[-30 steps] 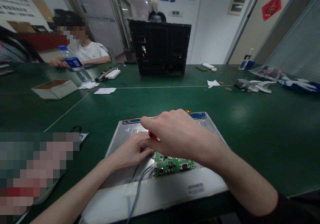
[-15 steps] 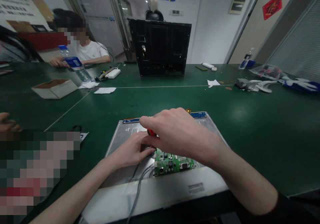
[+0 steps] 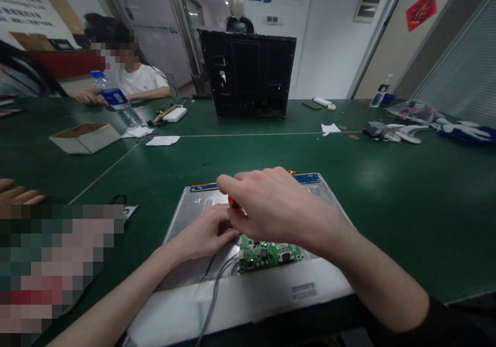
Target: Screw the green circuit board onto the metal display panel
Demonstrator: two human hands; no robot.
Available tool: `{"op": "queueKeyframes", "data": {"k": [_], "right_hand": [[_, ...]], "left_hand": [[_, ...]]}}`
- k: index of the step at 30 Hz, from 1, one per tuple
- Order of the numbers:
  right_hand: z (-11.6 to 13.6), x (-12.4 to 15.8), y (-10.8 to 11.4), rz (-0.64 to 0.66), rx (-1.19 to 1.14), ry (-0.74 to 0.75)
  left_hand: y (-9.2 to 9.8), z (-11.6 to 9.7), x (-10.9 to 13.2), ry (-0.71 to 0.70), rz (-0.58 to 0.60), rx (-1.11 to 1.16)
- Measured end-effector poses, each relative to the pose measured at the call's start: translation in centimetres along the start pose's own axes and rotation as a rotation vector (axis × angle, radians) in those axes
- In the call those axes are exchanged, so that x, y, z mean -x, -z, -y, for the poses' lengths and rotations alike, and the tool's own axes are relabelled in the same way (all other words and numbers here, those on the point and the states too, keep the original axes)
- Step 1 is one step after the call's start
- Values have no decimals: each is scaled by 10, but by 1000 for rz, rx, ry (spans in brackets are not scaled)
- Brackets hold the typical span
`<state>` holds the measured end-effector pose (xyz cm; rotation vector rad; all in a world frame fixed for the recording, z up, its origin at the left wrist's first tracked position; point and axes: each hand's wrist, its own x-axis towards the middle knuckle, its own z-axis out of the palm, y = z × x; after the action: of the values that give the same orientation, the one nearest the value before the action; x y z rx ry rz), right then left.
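I had the right hand [image 3: 271, 202] over the upper middle of a flat, silver-grey metal panel [image 3: 189, 207], its fingers curled closed round a small red-and-black handle [image 3: 232, 201]. Only a bit of that handle showed between thumb and fingers; I could not make out its working end, which the hand hid from my camera.

The left hand [image 3: 211, 228] lay low on the panel, just beside the right hand, with its thumb stretched toward the left edge of a green printed circuit board [image 3: 267, 254] and the other fingers bent. Its fingertips were partly hidden, so I could not tell how far they were parted or whether they held anything.

The circuit board sat on the panel below my right hand, near a long white strip [image 3: 263, 295] along the panel's near edge. Thin grey cables [image 3: 211, 305] ran from beside the board's left edge down over that strip. A narrow blue circuit strip [image 3: 310, 178] lined the panel's far edge, partly covered by the right hand.

All this lay on a dark green table [image 3: 387, 192]. Farther off I saw a black rectangular housing [image 3: 253, 73] standing upright, an open cardboard box [image 3: 83, 143] to the left and white gloves [image 3: 403, 132] to the right. At the left edge, another person's hand [image 3: 19, 194] showed.
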<state>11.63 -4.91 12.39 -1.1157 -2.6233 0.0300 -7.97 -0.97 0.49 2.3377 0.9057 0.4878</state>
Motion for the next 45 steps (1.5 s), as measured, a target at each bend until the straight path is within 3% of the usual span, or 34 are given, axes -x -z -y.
{"op": "queueKeyframes", "data": {"k": [16,29,45], "right_hand": [[0,1,0,12,6,-24],[0,0,-2,-17,21,-24],[-1,0,-3,-3,36,-39]], "left_hand": [[0,1,-1,-63,11,34],[0,0,0,23,14,34],[1,3,0,11,19,51]]}}
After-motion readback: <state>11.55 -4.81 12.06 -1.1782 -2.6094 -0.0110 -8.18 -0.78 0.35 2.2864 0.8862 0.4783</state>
